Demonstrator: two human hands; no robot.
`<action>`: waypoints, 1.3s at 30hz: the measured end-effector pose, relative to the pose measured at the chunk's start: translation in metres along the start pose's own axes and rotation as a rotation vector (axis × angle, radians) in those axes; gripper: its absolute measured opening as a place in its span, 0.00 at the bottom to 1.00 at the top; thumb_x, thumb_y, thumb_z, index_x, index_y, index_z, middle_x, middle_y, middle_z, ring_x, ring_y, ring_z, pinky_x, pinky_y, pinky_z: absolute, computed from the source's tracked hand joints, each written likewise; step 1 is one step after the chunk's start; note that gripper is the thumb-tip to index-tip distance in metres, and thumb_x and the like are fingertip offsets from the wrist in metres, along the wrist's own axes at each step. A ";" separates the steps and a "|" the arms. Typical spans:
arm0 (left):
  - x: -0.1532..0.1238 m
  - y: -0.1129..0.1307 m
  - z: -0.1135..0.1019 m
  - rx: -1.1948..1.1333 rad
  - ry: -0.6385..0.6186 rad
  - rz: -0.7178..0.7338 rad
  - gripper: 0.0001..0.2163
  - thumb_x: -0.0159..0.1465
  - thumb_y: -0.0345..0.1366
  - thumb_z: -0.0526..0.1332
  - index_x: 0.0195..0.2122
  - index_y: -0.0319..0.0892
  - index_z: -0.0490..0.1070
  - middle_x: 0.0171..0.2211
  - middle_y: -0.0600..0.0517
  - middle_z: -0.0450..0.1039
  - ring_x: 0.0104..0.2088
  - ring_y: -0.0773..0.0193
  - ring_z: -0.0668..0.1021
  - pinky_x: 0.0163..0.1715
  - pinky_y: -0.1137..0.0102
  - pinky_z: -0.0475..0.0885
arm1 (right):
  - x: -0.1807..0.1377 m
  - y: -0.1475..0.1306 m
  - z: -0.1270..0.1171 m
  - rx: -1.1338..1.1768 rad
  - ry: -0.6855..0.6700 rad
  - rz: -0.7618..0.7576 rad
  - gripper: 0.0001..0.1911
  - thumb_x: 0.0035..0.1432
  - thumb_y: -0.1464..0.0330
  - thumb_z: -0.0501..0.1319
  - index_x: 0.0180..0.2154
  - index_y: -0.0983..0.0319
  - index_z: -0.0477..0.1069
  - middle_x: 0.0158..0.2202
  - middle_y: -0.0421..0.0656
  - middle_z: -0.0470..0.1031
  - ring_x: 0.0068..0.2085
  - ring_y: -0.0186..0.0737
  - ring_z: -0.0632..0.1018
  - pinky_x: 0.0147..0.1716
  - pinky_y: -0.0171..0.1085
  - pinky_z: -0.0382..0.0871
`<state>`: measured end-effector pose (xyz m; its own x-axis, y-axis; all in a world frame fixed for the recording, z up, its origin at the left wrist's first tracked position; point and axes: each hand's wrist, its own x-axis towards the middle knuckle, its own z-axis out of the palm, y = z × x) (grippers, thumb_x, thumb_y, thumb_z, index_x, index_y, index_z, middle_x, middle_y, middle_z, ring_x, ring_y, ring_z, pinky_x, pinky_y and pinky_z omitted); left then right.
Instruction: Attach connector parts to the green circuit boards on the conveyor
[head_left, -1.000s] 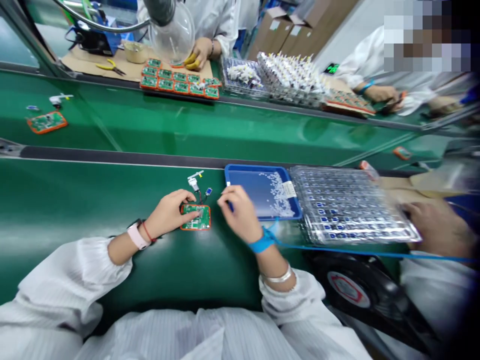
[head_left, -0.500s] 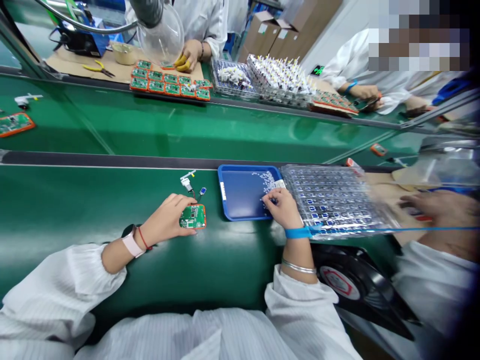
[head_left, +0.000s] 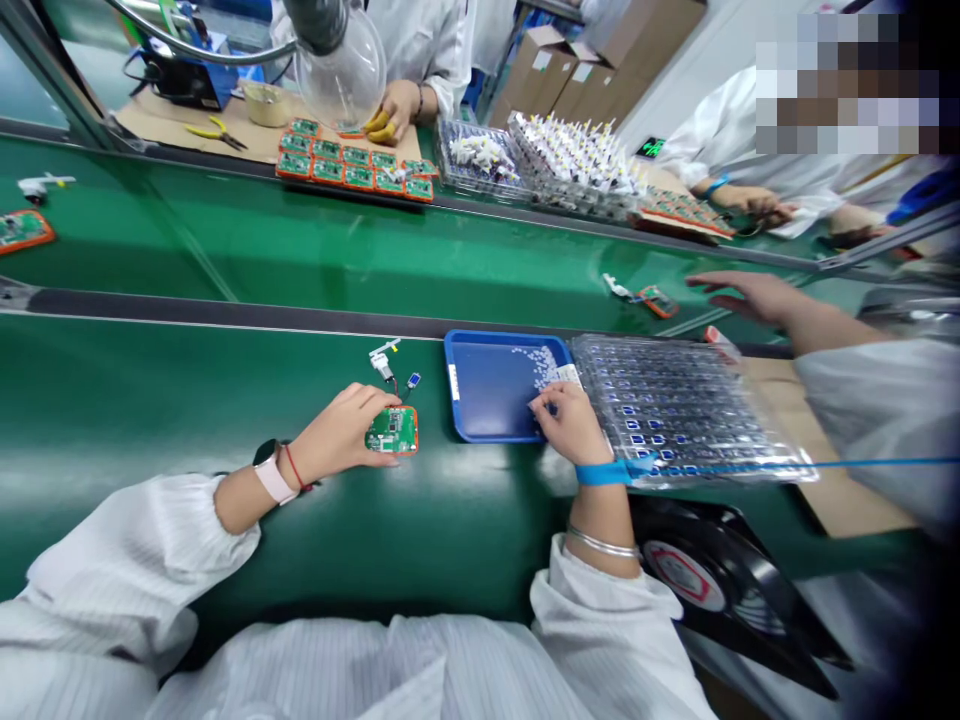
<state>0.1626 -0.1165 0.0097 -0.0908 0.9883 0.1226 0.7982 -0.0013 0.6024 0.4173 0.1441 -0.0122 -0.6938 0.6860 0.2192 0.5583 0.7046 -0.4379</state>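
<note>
**Q:** Head view. What is the state of the hands?

**A:** The two hands are apart. The left hand (head_left: pixel 341 430) is clamped on the green circuit board (head_left: pixel 391 430), with the fingers across its upper edge and the thumb along its lower edge. The right hand (head_left: pixel 571 425) rests at the lower right corner of the blue tray (head_left: pixel 480 395), beside the small white plastic pieces (head_left: pixel 541 368). Whether its fingers pinch anything, I cannot tell.

**Q:** Where is the circuit board?

**A:** It lies flat on the green tabletop (head_left: pixel 187 560), just left of the blue tray. Its rim is orange. A white connector (head_left: pixel 384 362) and a small blue part (head_left: pixel 413 380) lie just above it, joined to it by short dark wires.

**Q:** What else is beside the hands?

**A:** A clear plastic tray (head_left: pixel 675 410), holding rows of blue parts, touches the right side of the blue tray. A blue wrist strap (head_left: pixel 604 473) circles the right wrist, and a blue cord (head_left: pixel 862 463) runs from it to the right. A black fan (head_left: pixel 682 580) sits below the clear tray.

**Q:** Are other hands in view?

**A:** Yes. A co-worker's open hand (head_left: pixel 750 295) reaches in from the right, near a loose board (head_left: pixel 658 301). Across the tabletop, another co-worker's hand (head_left: pixel 394 110) works beyond rows of orange-rimmed boards (head_left: pixel 352 165).
</note>
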 end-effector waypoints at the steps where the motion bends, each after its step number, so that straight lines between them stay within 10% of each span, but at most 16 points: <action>1: 0.000 0.000 0.000 -0.012 0.013 -0.005 0.30 0.49 0.52 0.68 0.49 0.43 0.64 0.45 0.47 0.70 0.44 0.54 0.70 0.44 0.62 0.65 | 0.001 -0.008 0.000 0.018 0.008 -0.023 0.07 0.51 0.68 0.56 0.23 0.62 0.68 0.33 0.47 0.68 0.38 0.45 0.70 0.45 0.48 0.64; 11: 0.006 0.006 0.002 -0.221 0.252 0.043 0.06 0.63 0.35 0.58 0.33 0.41 0.73 0.34 0.50 0.76 0.37 0.62 0.74 0.41 0.66 0.66 | -0.023 -0.177 0.056 0.495 -0.048 -0.287 0.06 0.59 0.71 0.52 0.30 0.61 0.65 0.40 0.46 0.66 0.44 0.40 0.70 0.45 0.42 0.65; 39: 0.011 0.001 -0.009 -0.048 0.134 -0.219 0.07 0.56 0.38 0.64 0.33 0.41 0.73 0.32 0.51 0.75 0.33 0.62 0.75 0.34 0.69 0.68 | -0.015 -0.168 0.075 0.602 -0.161 -0.195 0.07 0.56 0.73 0.53 0.27 0.62 0.64 0.36 0.45 0.64 0.40 0.39 0.69 0.41 0.40 0.66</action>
<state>0.1571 -0.1072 0.0183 -0.3391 0.9367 0.0868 0.7221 0.2000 0.6622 0.3002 0.0018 -0.0078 -0.8423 0.4871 0.2309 0.0957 0.5566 -0.8252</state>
